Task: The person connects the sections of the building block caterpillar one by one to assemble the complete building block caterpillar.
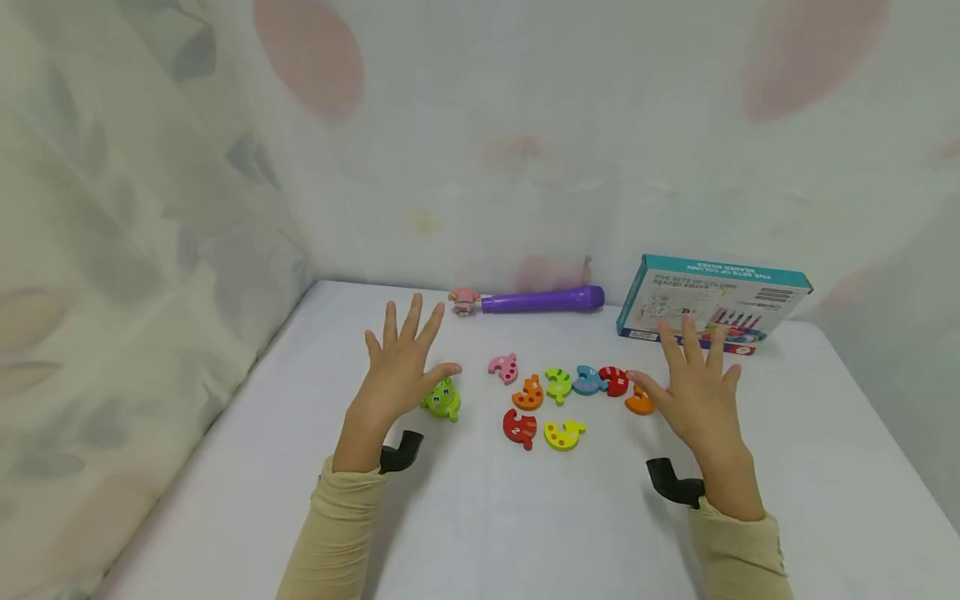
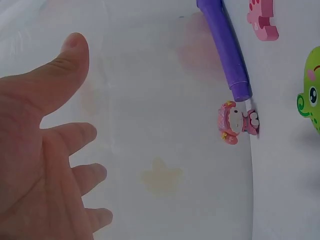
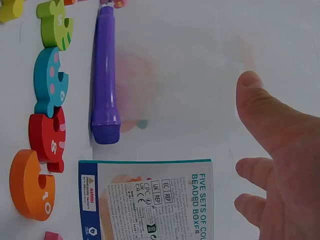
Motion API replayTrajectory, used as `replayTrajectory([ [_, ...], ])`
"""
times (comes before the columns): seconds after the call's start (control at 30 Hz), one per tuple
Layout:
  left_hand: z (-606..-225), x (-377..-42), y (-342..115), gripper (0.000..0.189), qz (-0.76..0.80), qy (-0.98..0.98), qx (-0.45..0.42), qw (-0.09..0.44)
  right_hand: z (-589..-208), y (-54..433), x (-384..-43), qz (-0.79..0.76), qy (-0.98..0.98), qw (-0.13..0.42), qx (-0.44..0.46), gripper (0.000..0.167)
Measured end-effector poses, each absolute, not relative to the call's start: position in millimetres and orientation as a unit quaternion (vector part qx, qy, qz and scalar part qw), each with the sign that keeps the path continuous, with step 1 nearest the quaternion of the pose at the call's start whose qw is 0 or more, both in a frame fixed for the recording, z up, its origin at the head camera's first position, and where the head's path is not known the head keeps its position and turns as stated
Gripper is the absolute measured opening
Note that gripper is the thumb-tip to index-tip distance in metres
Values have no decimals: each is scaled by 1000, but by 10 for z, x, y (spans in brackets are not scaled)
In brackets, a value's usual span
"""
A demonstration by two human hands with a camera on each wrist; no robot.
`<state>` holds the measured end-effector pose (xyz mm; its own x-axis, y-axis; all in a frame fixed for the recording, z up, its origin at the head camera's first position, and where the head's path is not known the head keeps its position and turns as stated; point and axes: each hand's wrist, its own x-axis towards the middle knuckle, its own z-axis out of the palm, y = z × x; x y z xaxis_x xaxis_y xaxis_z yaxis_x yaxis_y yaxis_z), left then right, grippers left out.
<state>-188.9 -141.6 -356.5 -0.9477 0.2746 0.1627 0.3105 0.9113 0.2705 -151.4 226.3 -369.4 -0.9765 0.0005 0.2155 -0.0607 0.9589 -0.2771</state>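
Note:
My left hand (image 1: 397,375) is held up with its fingers spread, above the left of the table and holding nothing. Nearest to it is a green caterpillar-head puzzle piece (image 1: 444,402). On the right, my right hand (image 1: 696,400) is likewise raised and spread, close to an orange piece (image 3: 31,185) numbered 10. Between the hands lie several curved, numbered puzzle pieces: pink (image 1: 503,367), orange (image 1: 528,392), red (image 1: 520,428), yellow (image 1: 564,434), green (image 1: 558,385), blue (image 1: 588,381) and another red one (image 1: 614,381). The blue and second red pieces touch.
A purple toy microphone (image 1: 543,300) lies along the back of the white table (image 1: 495,533), beside a small pink figurine (image 1: 464,301). A beaded-boxes carton (image 1: 712,302) stands at the back right. Patterned curtains (image 1: 480,150) hang behind and at the left.

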Motion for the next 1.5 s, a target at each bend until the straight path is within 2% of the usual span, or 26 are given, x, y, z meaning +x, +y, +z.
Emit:
replayTrajectory([
  [0.3, -3730, -1927, -1458, 80, -150, -974, -166, 31, -3748, 2145, -1558, 148, -984, 89, 32, 80],
  [0.6, -3980, -2032, -1512, 62, -165, -964, -208, -15, -3982, 1894, -1669, 152, -980, 91, 89, 63],
  [0.83, -4133, -2086, -1491, 61, -186, -960, -197, -74, -4174, 1580, -1674, 152, -978, 68, 122, 60],
  [1.27, -4215, -2106, -1480, 63, -171, -965, -169, -101, -4314, 1142, -1636, 105, -980, 42, 161, 54],
  [1.5, -4255, -2117, -1481, 60, -188, -959, -176, -117, -4335, 951, -1596, 81, -982, 4, 173, 55],
])
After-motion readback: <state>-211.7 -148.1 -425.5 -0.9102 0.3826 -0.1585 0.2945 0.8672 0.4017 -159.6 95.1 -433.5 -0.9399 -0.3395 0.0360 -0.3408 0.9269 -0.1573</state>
